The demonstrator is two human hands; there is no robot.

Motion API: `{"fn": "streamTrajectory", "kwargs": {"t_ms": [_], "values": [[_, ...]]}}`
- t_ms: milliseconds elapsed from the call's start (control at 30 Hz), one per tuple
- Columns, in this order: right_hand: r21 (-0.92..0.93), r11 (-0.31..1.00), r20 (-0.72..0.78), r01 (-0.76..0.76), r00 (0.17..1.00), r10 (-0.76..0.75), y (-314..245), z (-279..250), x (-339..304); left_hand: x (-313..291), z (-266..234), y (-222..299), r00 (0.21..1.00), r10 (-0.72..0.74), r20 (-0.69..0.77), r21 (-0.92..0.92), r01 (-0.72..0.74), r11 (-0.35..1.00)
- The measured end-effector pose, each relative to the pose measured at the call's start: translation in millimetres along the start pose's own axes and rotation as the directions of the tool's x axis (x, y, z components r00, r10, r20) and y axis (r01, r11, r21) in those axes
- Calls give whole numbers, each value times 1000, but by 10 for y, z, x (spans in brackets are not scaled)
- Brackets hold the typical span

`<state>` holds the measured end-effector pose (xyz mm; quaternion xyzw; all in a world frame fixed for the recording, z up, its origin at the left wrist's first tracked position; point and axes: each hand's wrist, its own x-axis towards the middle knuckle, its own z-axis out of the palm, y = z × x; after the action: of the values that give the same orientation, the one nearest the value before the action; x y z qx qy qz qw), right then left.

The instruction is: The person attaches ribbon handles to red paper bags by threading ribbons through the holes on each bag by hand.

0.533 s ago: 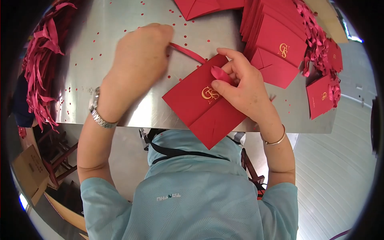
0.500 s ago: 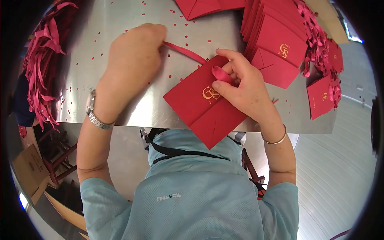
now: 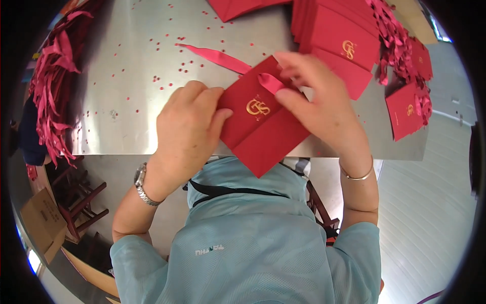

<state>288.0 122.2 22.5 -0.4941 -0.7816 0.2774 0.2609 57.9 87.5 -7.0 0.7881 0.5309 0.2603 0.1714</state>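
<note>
A dark red paper bag [image 3: 243,131] with a gold emblem lies tilted over the table's near edge, its lower corner jutting toward me. My left hand [image 3: 190,134] pinches its left edge, thumb on the front face and fingers curled at the side. Over the upper right part is my right hand [image 3: 329,101], its fingers apart from the thumb and slightly blurred. The right thumb touches a short pink ribbon end [image 3: 272,82] on the bag's face. From behind the top edge, a longer pink ribbon [image 3: 217,58] stretches out flat on the table to the left.
Small red paper dots are scattered over the metal table [image 3: 129,134]. Fanned red bags [image 3: 341,35] stand at the far right, beside bunched pink ribbons [image 3: 397,45] and another bag [image 3: 405,114]. More ribbons [image 3: 53,101] hang at the left. An open cardboard box [image 3: 43,223] is below left.
My left hand has let go of the long ribbon and come down to the bag's left edge. The ribbon now lies loose on the table. My right hand's fingers have spread from the short ribbon end.
</note>
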Motion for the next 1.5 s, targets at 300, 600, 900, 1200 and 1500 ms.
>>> {"fn": "streamTrajectory", "kwargs": {"t_ms": [300,600,900,1200,1500], "values": [[-39,977,-159,-208,967,199,336,-472,-961,6,35,7,981,-196,19,-132,196,972],[-124,985,-148,-119,984,100,382,-364,-1101,35,-47,9,908,-388,157,-281,418,864],[-190,982,-34,23,999,-30,273,-257,-1016,140,-152,-43,912,-399,99,-210,411,887],[873,479,81,-92,996,44,-368,-236,-855,207,-187,-210,909,-348,228,-359,411,838],[499,808,-113,315,947,-299,-513,20,-374,257,-306,-336,870,-295,395,-439,460,771]]}}
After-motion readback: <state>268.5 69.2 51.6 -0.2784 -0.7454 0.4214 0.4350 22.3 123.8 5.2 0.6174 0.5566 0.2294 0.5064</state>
